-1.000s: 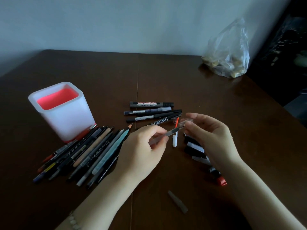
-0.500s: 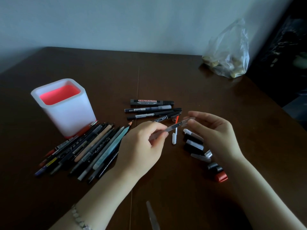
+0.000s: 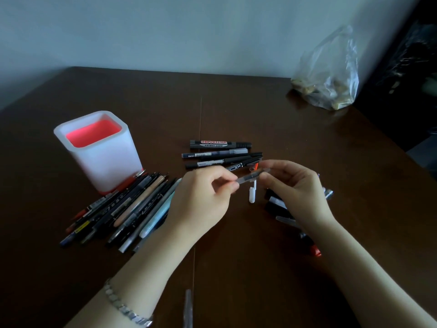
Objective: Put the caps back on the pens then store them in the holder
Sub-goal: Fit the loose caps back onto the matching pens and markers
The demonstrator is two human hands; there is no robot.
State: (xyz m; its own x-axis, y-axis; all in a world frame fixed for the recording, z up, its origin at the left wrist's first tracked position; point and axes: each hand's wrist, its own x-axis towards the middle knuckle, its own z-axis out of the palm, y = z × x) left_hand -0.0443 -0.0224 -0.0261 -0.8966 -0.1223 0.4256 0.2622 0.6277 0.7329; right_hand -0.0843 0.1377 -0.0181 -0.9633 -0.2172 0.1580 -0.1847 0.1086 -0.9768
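holder (image 3: 104,157) — white, red inside | table (image 3: 236,110) — dark brown | whiteboard marker (image 3: 220,144) black

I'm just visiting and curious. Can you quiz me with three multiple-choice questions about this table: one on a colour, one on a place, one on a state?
1. What colour is the inside of the white holder?
A. blue
B. red
C. green

2. Where is the plastic bag?
A. at the table's far right corner
B. inside the holder
C. at the table's near edge

3. How is the clear pen now?
A. lying on the table
B. standing in the holder
C. held up by both hands

Answers: 1 B, red shows within the white rim. 2 A, it sits far right, by the wall. 3 C, the left hand and right hand pinch its ends above the table.
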